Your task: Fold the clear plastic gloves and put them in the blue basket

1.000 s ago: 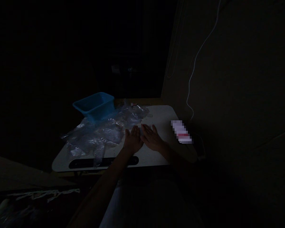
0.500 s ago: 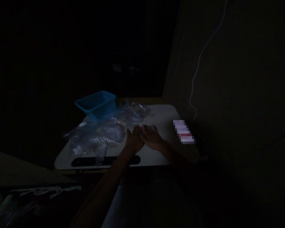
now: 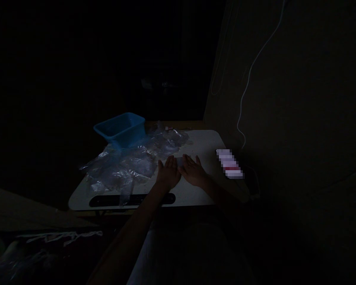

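Both of my hands lie flat, palms down, near the middle of a small white table (image 3: 195,142). My left hand (image 3: 168,174) has its fingers stretched forward and its thumb out to the left. My right hand (image 3: 192,170) rests beside it, angled to the left, with its fingers extended. Between and under the fingertips a small piece of clear plastic (image 3: 179,160) shows; its outline is mostly hidden by the hands and the dim light. A heap of clear plastic bags (image 3: 130,166) spreads just left of my left hand.
A blue plastic basin (image 3: 127,134) stands at the table's back left, beside the bags. A lit phone (image 3: 229,164), its screen blurred, lies at the right edge. A white cable (image 3: 249,75) hangs along the wall. A dark slot (image 3: 115,200) runs along the table's front.
My right hand has shifted slightly right, widening the gap between the two hands and showing more of the plastic piece. My left hand stays nearly still.
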The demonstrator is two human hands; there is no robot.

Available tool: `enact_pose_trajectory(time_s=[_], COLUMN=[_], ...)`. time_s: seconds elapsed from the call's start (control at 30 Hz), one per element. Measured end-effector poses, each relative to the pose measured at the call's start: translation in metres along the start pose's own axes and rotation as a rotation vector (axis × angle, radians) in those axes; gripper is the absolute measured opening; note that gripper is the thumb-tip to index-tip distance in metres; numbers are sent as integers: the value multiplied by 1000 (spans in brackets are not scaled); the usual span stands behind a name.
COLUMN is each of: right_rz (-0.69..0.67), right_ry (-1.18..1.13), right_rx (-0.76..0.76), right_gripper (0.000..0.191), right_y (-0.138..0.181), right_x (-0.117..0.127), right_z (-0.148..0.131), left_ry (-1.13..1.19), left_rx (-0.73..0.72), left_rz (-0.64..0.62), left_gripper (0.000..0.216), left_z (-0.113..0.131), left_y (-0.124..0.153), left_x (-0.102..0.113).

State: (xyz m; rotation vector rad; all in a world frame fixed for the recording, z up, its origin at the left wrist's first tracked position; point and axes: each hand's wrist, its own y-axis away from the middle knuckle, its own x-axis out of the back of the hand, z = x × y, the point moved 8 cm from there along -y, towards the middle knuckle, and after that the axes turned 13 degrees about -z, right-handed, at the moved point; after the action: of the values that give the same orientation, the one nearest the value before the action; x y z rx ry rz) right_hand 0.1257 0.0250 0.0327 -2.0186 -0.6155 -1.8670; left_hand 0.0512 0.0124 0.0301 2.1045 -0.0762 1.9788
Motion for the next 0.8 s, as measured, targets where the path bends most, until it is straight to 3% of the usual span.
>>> enact_pose_trajectory(time_s=[0.33,0.8], right_rz=[-26,38], right_ry=[-31,-29], right_rx=[-22,-31], right_gripper=[63,67], right_y=[2,5], right_x=[0,0], right_z=[11,19], left_ry=[-6,-19], left_rx=[3,2], left_rz=[18,38], left_gripper=[54,54], left_z=[0,-1], left_y=[0,0], left_x=[1,0])
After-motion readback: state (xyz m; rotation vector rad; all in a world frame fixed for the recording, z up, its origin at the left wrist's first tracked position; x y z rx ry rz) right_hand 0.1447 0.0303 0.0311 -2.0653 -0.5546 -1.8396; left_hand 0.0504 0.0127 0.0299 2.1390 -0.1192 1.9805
